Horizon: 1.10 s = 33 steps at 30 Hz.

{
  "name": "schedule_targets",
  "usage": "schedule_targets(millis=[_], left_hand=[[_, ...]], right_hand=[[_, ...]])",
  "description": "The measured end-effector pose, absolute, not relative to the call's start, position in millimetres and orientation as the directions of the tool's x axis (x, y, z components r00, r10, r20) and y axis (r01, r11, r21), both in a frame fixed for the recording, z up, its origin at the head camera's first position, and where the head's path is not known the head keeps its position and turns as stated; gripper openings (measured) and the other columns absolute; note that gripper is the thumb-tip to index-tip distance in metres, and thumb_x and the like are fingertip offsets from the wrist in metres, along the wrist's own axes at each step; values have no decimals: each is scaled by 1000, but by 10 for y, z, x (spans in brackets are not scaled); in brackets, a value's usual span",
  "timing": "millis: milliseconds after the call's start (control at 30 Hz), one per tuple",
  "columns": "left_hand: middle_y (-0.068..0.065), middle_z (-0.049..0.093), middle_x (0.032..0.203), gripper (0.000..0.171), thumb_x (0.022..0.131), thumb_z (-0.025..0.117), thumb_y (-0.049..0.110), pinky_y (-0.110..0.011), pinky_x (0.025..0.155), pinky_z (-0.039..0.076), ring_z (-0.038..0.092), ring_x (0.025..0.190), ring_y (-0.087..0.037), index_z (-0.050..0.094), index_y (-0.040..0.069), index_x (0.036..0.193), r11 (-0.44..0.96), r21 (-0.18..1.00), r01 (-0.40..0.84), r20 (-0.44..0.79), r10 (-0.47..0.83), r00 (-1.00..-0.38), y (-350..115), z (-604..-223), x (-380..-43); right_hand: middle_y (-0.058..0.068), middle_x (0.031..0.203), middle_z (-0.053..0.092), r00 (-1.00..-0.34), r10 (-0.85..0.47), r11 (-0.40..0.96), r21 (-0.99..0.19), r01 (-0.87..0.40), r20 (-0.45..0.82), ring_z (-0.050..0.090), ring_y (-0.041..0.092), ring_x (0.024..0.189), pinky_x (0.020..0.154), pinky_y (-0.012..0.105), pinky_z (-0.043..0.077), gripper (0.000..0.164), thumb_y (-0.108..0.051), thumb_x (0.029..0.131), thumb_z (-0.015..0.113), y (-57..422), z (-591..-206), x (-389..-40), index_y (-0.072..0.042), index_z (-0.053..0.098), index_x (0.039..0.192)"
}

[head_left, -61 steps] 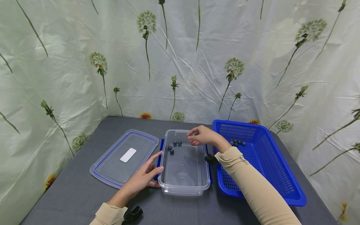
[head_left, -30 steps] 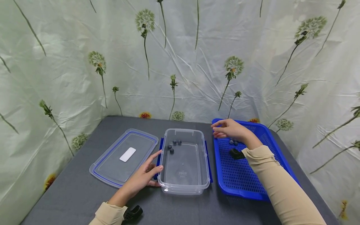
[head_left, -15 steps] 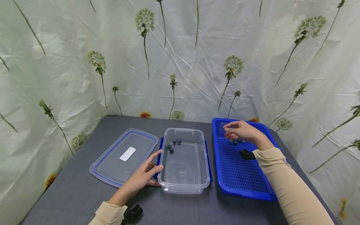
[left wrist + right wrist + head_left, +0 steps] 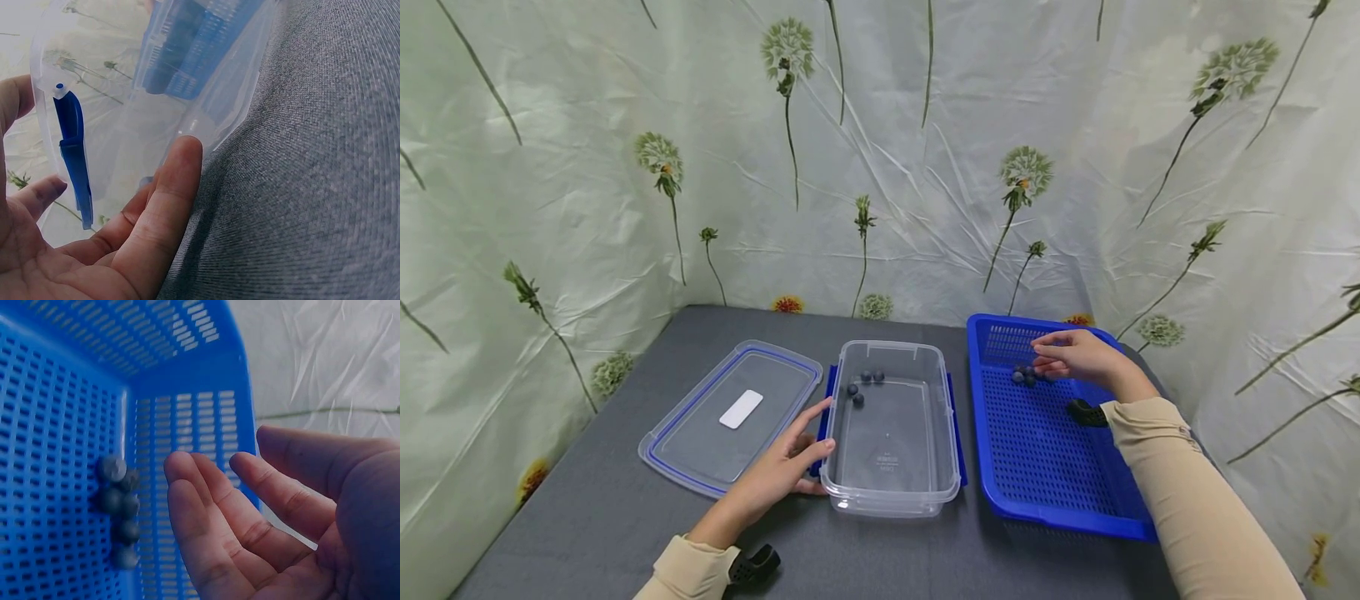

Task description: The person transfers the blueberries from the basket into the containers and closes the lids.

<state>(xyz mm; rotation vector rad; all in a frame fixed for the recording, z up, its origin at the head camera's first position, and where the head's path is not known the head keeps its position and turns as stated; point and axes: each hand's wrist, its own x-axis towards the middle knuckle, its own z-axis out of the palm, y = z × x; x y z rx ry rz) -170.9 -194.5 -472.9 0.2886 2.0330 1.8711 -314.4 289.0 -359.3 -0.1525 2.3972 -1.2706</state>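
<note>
My left hand (image 4: 777, 473) rests its fingers against the left side of a clear plastic food container (image 4: 891, 450), beside its blue clip (image 4: 74, 153). Several blueberries (image 4: 858, 401) lie at the container's far left. Over the far end of a blue plastic basket (image 4: 1045, 467) is my right hand (image 4: 1078, 360), its fingers loosely bent with nothing between them. In the right wrist view a cluster of blueberries (image 4: 119, 506) sits on the basket floor along its wall, a short way from my fingertips (image 4: 181, 464).
The container's clear lid (image 4: 700, 442), with a blue seal and a white label (image 4: 741, 409), lies flat on the left. A grey cloth (image 4: 917, 567) covers the table. A curtain with dandelion prints (image 4: 917, 208) hangs behind it.
My right hand has moved right from above the container to over the basket's far end, near the blueberries. My left hand has stayed at the container's side.
</note>
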Motion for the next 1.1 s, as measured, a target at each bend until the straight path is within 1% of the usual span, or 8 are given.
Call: schedule_targets(millis=[200,267,367,467,600,700,867,1100], left_hand=[[-36,50,143,72,112,59,31,-48,86,67,68,111,-30,19,33,172,97,991,-91,-121,387,-914,-1951,-4730,-1709],[-36,50,142,72,112,59,31,-47,86,67,68,111,-30,19,33,172,97,991,-92,-122,385,-915,-1952,-4726,-1709],[-36,50,142,72,112,59,32,-48,86,67,68,111,-30,19,33,172,98,991,-94,-125,383,-915,-1953,-4717,-1708],[-36,49,143,72,112,59,32,-48,86,67,68,111,-30,19,33,172,100,990,-96,-127,381,-916,-1957,-4711,-1710],[-36,48,144,72,112,59,32,-47,86,67,68,112,-31,19,34,172,97,990,-100,-130,380,-916,-1961,-4710,-1707],[-36,48,144,72,112,60,31,-47,86,67,68,112,-30,19,34,172,90,991,-102,-129,382,-915,-1959,-4710,-1701],[-34,50,141,73,111,61,32,-47,86,67,69,108,-28,20,34,172,100,990,-102,-133,378,-916,-1951,-4711,-1695],[-32,53,140,73,110,62,33,-45,85,68,70,108,-28,22,38,171,116,987,-108,-144,369,-918,-1944,-4733,-1691]], right_hand=[[35,136,63,-906,-221,614,-773,159,-361,73,13,103,98,33,63,54,-14,116,45,3034,-3700,-3168,22,33,154],[33,133,64,-903,-203,621,-763,180,-378,73,14,101,96,33,64,52,-12,116,44,3077,-3748,-3173,24,34,152],[26,124,67,-899,-182,617,-758,210,-397,73,12,97,92,31,65,51,-10,115,44,3123,-3812,-3185,24,34,151],[16,112,70,-897,-179,605,-765,223,-403,71,9,92,87,26,64,50,-9,115,44,3146,-3862,-3205,25,33,150],[4,98,68,-891,-181,582,-776,244,-416,68,4,84,79,21,63,50,-8,114,43,3140,-3910,-3223,25,31,150],[-1,91,66,-883,-190,562,-785,261,-429,66,3,80,76,20,61,51,-7,114,43,3129,-3949,-3237,27,29,150],[2,92,65,-873,-186,547,-786,288,-450,66,5,80,78,22,62,51,-5,113,44,3116,-3994,-3250,28,27,149],[17,110,65,-864,-166,594,-748,297,-475,69,9,88,83,25,64,56,-8,113,45,3109,-3988,-3237,26,25,153]])
